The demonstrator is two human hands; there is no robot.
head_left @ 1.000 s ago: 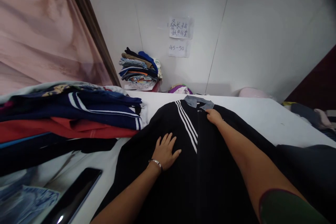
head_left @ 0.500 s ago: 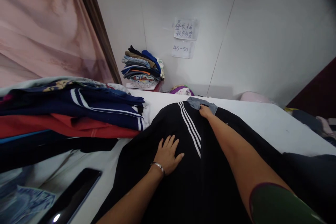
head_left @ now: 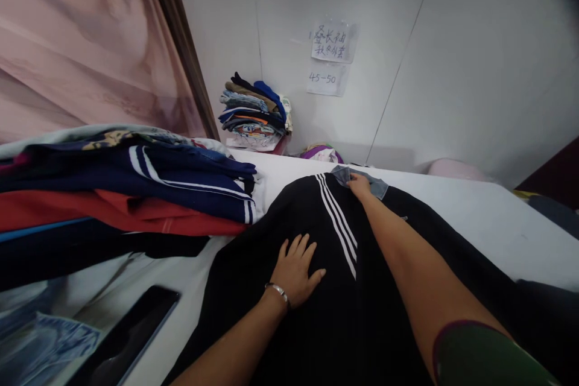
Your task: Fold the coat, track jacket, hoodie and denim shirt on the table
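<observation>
On jacket (head_left: pixel 244 271), left hand (head_left: pixel 296 271) flat; right hand (head_left: pixel 360 186) gripping collar (head_left: pixel 379 186).

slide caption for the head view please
Left hand spread on a black jacket, right hand at its grey collar.

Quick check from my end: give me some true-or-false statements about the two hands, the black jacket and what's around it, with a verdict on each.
1. The left hand rests with fingers spread on the black jacket. True.
2. The right hand is on the stack of clothes by the wall. False: it holds the grey collar of the jacket.
3. Three white stripes slant across the jacket. True.
4. The silver bracelet is on the right wrist. False: it is on the left wrist.
5. The lower paper on the wall reads 45-50. True.
</observation>
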